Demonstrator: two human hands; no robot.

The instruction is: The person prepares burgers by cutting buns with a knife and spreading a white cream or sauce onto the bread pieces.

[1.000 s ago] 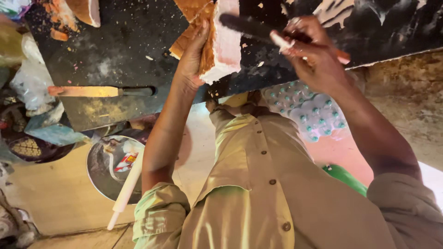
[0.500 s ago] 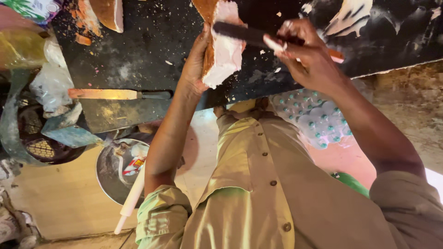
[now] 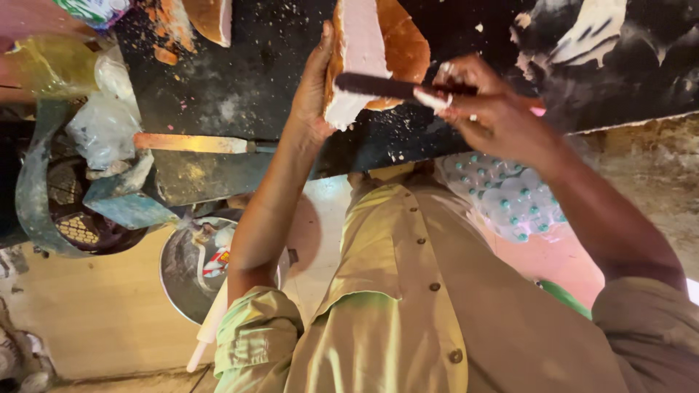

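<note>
Bread loaf [image 3: 389, 51], cut open with its pale crumb showing, stands on edge on the dark worktop [image 3: 240, 87], and it is more upright and nearer the middle of the counter than it was a second ago, when it leaned over to the left. Largest in view is that worktop, black and dusted with crumbs and white smears, with the person's khaki shirt [image 3: 408, 306] filling the lower frame. Beneath the counter sits a shrink-wrapped pack of bottles [image 3: 502, 196] and a round metal basin [image 3: 196, 269]. On the worktop lies a long flat blade [image 3: 193, 143], well apart from the loaf, and another piece of bread [image 3: 211, 18] rests at the far edge. The left hand [image 3: 313, 87] is pressed flat against the loaf's crust side, fingers spread and bracing it. The right hand [image 3: 495, 109] is closed round the handle of a dark knife [image 3: 378, 86], whose blade now lies across the cut face, lower on it than before; judging by this, the spreading stroke is partway down the slice
</note>
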